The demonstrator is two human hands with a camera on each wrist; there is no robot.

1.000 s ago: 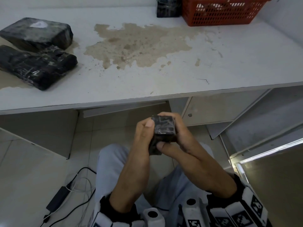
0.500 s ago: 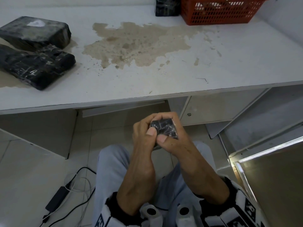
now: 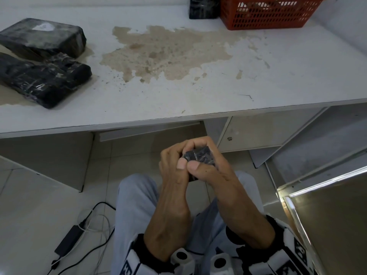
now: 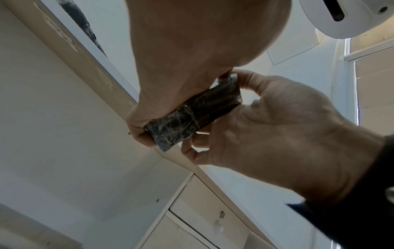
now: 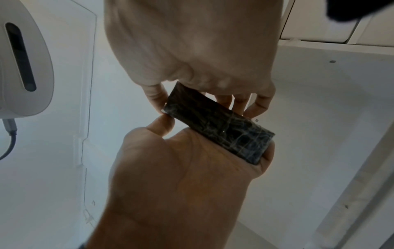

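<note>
A small black block wrapped in shiny film (image 3: 199, 158) is held in front of my lap, below the table edge. My left hand (image 3: 172, 159) curls its fingers over the block's top and left side, thumb pressed on its near face. My right hand (image 3: 216, 165) grips it from the right, thumb beside the left thumb. In the left wrist view the block (image 4: 192, 114) sits slanted between the left hand (image 4: 187, 59) and the right hand (image 4: 277, 128). The right wrist view shows the block (image 5: 217, 124) pinched between the right hand (image 5: 192, 50) and the left hand (image 5: 181, 168).
On the white stained table (image 3: 178, 116) lie two large black wrapped packages (image 3: 41, 38) (image 3: 43, 80) at the left. A red basket (image 3: 264, 14) and a small black package (image 3: 202, 7) stand at the back. A power adapter with cables (image 3: 69, 241) lies on the floor.
Both hands have closed more tightly round the block and turned it; the left fingers now cover its top, and less of the block shows.
</note>
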